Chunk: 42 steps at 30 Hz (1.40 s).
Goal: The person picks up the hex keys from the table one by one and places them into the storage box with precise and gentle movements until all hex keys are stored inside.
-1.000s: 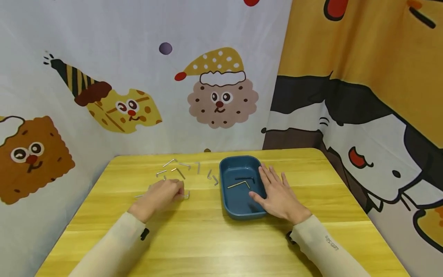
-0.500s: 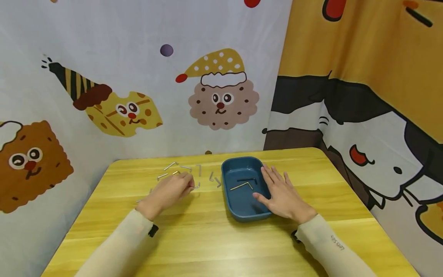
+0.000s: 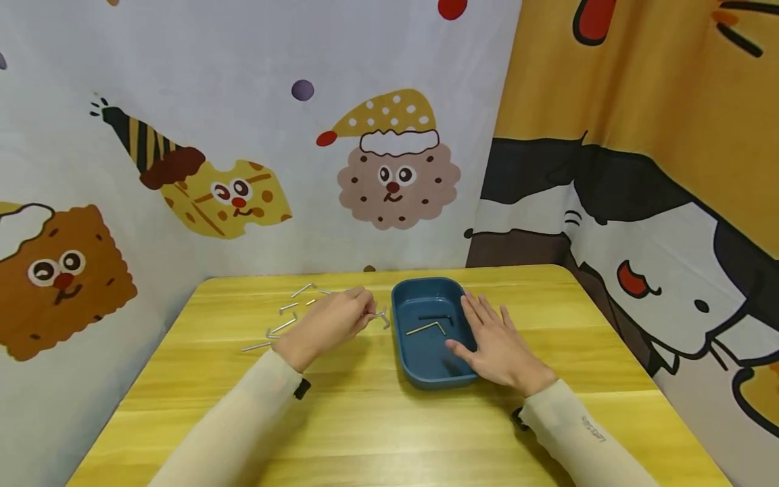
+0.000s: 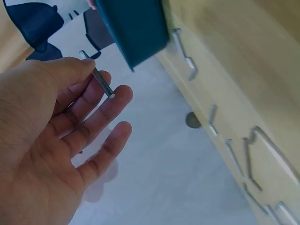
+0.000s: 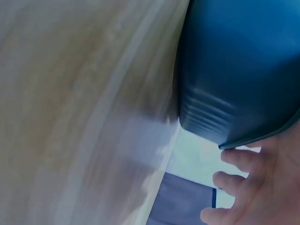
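Note:
My left hand [image 3: 335, 321] is above the table, just left of the blue tray [image 3: 429, 362]. It pinches a silver hex key [image 4: 101, 82] between thumb and fingertips, while the other fingers stay loosely spread. A second hex key [image 3: 386, 322] lies on the wood right by these fingertips. My right hand [image 3: 502, 352] rests along the tray's right rim with straight fingers, its thumb reaching over the inside. Within the tray lie a black hex key [image 3: 433, 317] and a gold-coloured hex key [image 3: 424, 329].
Several loose hex keys are scattered over the left part of the table [image 3: 365, 419], among them a silver one [image 3: 282, 326] and another [image 3: 255, 347] closer to me. A printed curtain [image 3: 292, 250] hangs behind the table's back edge.
My left hand has travelled right and away from me toward the tray, carrying a silver hex key from the left side. The right hand stays at the tray's rim.

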Each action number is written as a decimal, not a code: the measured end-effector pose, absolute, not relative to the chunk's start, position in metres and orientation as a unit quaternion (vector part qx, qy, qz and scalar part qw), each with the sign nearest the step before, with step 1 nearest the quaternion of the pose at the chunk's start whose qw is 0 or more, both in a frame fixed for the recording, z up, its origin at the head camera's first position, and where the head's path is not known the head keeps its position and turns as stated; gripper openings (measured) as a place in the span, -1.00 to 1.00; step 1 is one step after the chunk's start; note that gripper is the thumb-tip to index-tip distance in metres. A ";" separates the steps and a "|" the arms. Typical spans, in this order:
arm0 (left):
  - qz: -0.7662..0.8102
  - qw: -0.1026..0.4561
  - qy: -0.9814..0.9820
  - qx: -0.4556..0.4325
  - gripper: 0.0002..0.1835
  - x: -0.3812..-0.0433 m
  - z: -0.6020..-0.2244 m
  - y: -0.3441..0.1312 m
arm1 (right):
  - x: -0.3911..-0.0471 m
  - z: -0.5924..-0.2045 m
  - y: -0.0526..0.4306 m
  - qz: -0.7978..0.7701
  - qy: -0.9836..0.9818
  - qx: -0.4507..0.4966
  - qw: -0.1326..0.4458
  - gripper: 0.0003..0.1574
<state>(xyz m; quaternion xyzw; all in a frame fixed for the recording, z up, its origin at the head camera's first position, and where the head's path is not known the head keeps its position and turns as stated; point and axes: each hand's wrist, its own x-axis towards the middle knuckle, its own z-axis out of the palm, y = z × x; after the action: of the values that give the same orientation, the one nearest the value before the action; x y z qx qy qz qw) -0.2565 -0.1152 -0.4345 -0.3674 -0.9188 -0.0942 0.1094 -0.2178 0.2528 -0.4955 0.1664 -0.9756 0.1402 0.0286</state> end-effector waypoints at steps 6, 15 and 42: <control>-0.093 0.109 -0.915 -0.376 -0.95 -0.260 -0.420 -0.099 | -0.222 -0.493 0.251 0.149 -0.974 0.165 0.032 0.33; -0.068 0.072 -0.918 -0.384 -0.90 -0.261 -0.427 -0.072 | -0.216 -0.498 0.252 0.151 -0.975 0.162 0.023 0.30; 0.028 -0.046 -0.903 -0.426 -0.85 -0.284 -0.403 0.004 | -0.217 -0.500 0.254 0.169 -0.971 0.167 0.018 0.31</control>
<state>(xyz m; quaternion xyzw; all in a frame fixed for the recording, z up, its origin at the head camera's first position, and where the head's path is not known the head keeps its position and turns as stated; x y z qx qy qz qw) -0.2840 0.0039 -0.4031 -0.4255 -0.9033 0.0280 -0.0463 -0.2167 0.2545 -0.4999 0.1675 -0.9711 0.1691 0.0180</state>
